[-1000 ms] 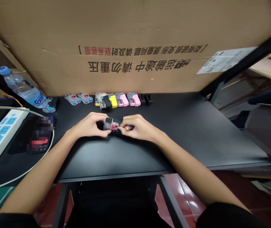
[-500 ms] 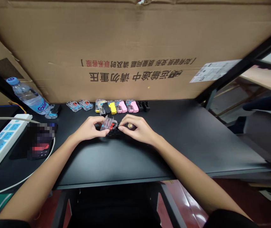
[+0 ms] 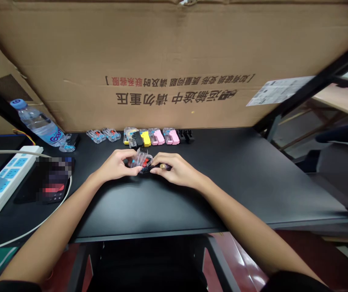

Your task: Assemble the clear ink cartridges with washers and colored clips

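My left hand [image 3: 118, 165] is closed on a small clear plastic housing [image 3: 141, 159] with red and blue pieces inside, thumb at its near side. Just right of it, my right hand [image 3: 178, 169] pinches a small dark piece with a gold-coloured end [image 3: 164, 166]; its exact kind is unclear. The fingertips of my right hand meet the right side of the housing, where a black part shows below. Behind my hands stands a row of similar pieces: clear housings [image 3: 111, 134], a yellow-sided one [image 3: 145, 138], pink-sided ones [image 3: 171, 136] and black parts [image 3: 186, 135].
A large cardboard box [image 3: 167, 44] walls off the back of the black table [image 3: 149, 211]. To the left are a water bottle [image 3: 41, 123], a white power strip [image 3: 12, 162], a looping pale cable [image 3: 70, 178] and a dark, partly blurred device [image 3: 29, 184].
My right hand has turned slightly, and the gold-ended piece now lies more lengthwise in its fingers. The clear housing in my left hand has tilted a little. The view has shifted slightly.
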A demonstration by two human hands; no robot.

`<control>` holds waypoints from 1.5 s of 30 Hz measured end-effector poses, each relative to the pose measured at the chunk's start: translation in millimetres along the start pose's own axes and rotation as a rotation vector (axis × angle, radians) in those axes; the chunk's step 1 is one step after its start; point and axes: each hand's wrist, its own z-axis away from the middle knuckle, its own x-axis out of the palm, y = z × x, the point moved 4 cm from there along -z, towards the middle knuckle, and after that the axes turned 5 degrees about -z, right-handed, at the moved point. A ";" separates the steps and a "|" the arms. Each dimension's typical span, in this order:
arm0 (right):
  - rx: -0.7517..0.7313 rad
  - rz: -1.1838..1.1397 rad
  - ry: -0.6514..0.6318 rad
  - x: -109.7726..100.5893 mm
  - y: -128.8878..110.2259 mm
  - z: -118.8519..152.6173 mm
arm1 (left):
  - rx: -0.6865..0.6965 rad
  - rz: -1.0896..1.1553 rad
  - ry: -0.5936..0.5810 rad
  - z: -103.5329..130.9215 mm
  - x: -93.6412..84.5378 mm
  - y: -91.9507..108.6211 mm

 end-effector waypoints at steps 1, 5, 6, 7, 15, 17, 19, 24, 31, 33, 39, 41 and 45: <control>0.010 0.016 -0.006 -0.6 -1.1 0.0 | 0.009 -0.016 0.002 -0.2 -0.3 1.6; 0.029 0.067 -0.040 -1.7 -6.4 0.0 | 0.054 -0.058 0.024 -0.6 -1.9 7.4; 0.031 0.067 -0.043 -1.9 -7.3 -0.1 | 0.069 -0.066 0.032 -0.7 -2.3 8.4; 0.034 0.063 -0.041 -2.0 -7.9 -0.1 | 0.084 -0.076 0.040 -0.7 -2.6 9.3; 0.034 0.091 0.027 -2.0 -5.6 -0.6 | 0.179 -0.157 0.134 -1.1 -3.6 14.6; 0.028 0.113 0.043 -2.2 -4.3 -0.4 | 0.178 -0.172 0.150 -0.9 -3.0 14.3; 0.025 0.133 0.049 -2.1 -3.0 -0.2 | 0.183 -0.172 0.154 -0.6 -1.9 13.1; 0.024 0.151 0.065 -2.0 -1.6 0.0 | 0.202 -0.163 0.164 0.2 -0.3 11.2; -0.025 0.107 0.095 -2.5 0.0 -0.3 | 0.167 -0.188 0.196 0.0 -0.7 12.9; -0.044 0.087 0.092 -2.2 0.9 -0.5 | 0.164 -0.189 0.195 0.0 -0.7 12.9; -0.076 0.063 0.087 -5.7 5.9 -0.3 | 0.068 -0.130 0.197 1.2 -4.7 7.3; -0.085 0.057 0.108 -8.9 7.6 0.2 | 0.013 -0.097 0.206 1.6 -7.9 3.7; -0.059 0.066 0.137 -13.3 9.2 0.6 | -0.051 -0.052 0.227 2.2 -15.9 -2.6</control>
